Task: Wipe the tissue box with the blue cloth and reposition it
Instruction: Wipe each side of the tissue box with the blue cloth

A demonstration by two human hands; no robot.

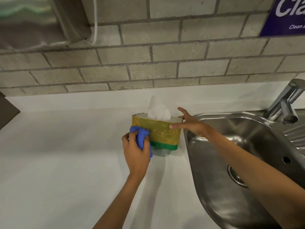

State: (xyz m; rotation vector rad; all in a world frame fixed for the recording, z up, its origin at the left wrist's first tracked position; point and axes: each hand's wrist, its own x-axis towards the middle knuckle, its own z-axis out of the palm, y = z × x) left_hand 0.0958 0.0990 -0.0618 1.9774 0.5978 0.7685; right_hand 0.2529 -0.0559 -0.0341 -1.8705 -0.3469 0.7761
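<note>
White countertop runs along a wall of grey brick-pattern tiles, with a stainless steel sink set in at the right and a chrome tap above its far corner. At the top right a purple sign is cut off by the frame; only "Cla" in large white letters and "Clean a" beneath can be read. A metal dispenser, possibly for paper towels, hangs at top left. Near the sink's left rim stands the tissue box, yellow with a green band along the bottom and a white tissue rising from its top. The left hand is clenched around a bunched blue cloth, pressing it on the box's front left corner. The right hand grasps the box's right end, thumb on the front face, fingers spread over the top.
</note>
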